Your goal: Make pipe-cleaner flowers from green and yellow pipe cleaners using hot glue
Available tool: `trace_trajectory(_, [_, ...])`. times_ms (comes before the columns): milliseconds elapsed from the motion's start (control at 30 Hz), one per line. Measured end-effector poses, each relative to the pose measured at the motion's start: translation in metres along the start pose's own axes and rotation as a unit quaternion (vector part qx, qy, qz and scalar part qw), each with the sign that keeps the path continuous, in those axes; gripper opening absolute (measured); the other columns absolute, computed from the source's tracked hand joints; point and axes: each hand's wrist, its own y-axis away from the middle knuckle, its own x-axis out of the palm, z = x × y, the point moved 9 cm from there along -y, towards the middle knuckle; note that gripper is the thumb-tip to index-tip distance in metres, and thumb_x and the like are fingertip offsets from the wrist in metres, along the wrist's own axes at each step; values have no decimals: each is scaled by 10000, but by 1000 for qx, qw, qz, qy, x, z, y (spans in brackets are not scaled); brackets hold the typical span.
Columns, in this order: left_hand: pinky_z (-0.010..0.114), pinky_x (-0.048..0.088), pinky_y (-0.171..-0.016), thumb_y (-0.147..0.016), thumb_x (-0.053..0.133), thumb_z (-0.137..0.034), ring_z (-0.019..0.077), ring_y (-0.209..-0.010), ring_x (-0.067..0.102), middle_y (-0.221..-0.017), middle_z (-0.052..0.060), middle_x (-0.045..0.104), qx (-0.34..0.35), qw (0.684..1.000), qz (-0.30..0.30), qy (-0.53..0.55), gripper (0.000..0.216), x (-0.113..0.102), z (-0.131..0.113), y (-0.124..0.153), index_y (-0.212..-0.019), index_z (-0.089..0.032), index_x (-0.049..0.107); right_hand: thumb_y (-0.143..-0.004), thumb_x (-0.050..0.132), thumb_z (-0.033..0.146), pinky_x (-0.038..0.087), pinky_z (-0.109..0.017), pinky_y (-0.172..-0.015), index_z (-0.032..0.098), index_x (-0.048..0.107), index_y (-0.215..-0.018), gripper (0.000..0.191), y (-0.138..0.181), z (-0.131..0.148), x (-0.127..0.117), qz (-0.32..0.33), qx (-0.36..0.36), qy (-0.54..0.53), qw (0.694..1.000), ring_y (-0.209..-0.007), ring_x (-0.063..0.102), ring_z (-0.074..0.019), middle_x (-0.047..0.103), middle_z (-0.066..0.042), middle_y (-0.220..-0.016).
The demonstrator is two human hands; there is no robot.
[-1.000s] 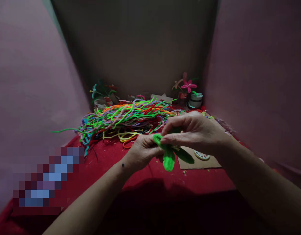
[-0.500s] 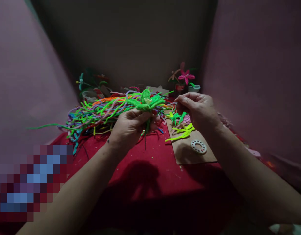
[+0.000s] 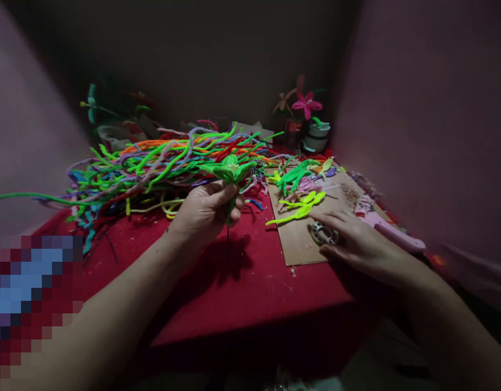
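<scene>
While the left hand (image 3: 203,209) grasps a green flower (image 3: 230,172), the right hand (image 3: 354,233) straddles a holed ring (image 3: 325,233)

Held upright, the green flower spreads its petals just above the left fingers (image 3: 223,196), which are closed around its base; a thin dark wire (image 3: 228,239) hangs below them, over the red surface (image 3: 242,298). The right fingers (image 3: 337,221) are parted around the holed ring, with the thumb at its near edge; whether they grip it, I cannot tell. Under them lies a cardboard sheet (image 3: 297,247). Just beyond the right fingers, on that sheet, are yellow fuzzy pieces (image 3: 309,206), with green pieces (image 3: 295,176) farther off. Beside the right hand lies a pink tool (image 3: 394,231). Behind the left fingers spreads a heap of coloured fuzzy stems (image 3: 164,157). Well past the right fingers, a pink flower (image 3: 307,104) shows near a pale pot (image 3: 317,138).
</scene>
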Motion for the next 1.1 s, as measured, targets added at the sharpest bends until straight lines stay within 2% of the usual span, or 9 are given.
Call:
trace_trajectory(67, [159,363,-388,-674,707,-236,63,-406,498,-556,5,576,-2,1000,3,-4,205,0,3,0,-653,-115,543,-795,561,295,396,-423,-959,240,437,-1302,524,2,-6,0,-17,38,-52,998,-1148,481,-264,523,-94,-1260])
trace_trajectory(133, [156,364,-386,-676,707,-245,61,-409,496,-563,7,577,-7,1000,4,-4,206,1,5,0,-664,-110,551,-788,581,338,460,-400,-878,255,413,-1321,565,1,-8,-3,-34,87,-167,981,-1057,543,-247,548,-90,-1221])
trace_trajectory(233, [153,365,-378,-656,726,-260,63,-407,498,-551,7,574,-7,1000,5,9,234,3,5,1,-655,-108,547,-744,642,353,507,-351,-780,292,432,-1303,600,-9,4,-5,-41,111,-388,914,-976,581,-213,588,-71,-1140])
trace_trajectory(300, [158,380,-381,-642,737,-269,69,-404,509,-548,19,590,-4,1000,10,14,252,5,4,1,-645,-101,550,-700,691,297,478,-360,-844,300,507,-1236,567,-21,18,-8,-42,86,-487,868,-1039,557,-214,596,-58,-1143])
trace_trajectory(500, [181,431,-420,-680,706,-239,102,-463,571,-645,76,661,6,998,30,52,199,6,-3,4,-715,-78,595,-680,644,245,406,-423,-944,218,606,-1103,426,-62,44,-5,-1,51,-654,755,-1024,589,-239,642,-81,-1096])
trace_trajectory(600, [186,448,-440,-699,686,-209,112,-496,595,-688,75,677,11,997,21,78,161,2,-9,5,-770,-89,605,-692,596,253,429,-431,-913,190,606,-1098,411,-77,56,0,36,49,-681,730,-984,608,-238,644,-97,-1091])
trace_trajectory(700, [180,443,-426,-702,678,-177,115,-490,603,-703,68,682,2,995,1,102,138,-2,-12,5,-791,-103,602,-658,629,222,459,-405,-861,195,615,-1069,413,-87,60,6,28,61,-670,739,-958,610,-226,639,-90,-1089])
trace_trajectory(900, [169,408,-370,-742,628,-146,103,-435,579,-730,99,688,-21,993,-28,111,115,-7,-8,6,-833,-84,595,-656,706,193,455,-325,-835,252,568,-1094,463,-91,69,4,-34,14,-546,837,-1001,566,-182,612,-45,-1065])
trace_trajectory(1100, [161,382,-331,-787,547,-97,107,-428,574,-715,115,679,-30,994,-27,105,61,-6,-5,6,-819,-70,592,-683,663,182,444,-332,-853,221,491,-1101,453,-88,89,-7,-77,-48,-435,896,-962,574,-177,599,-48,-985])
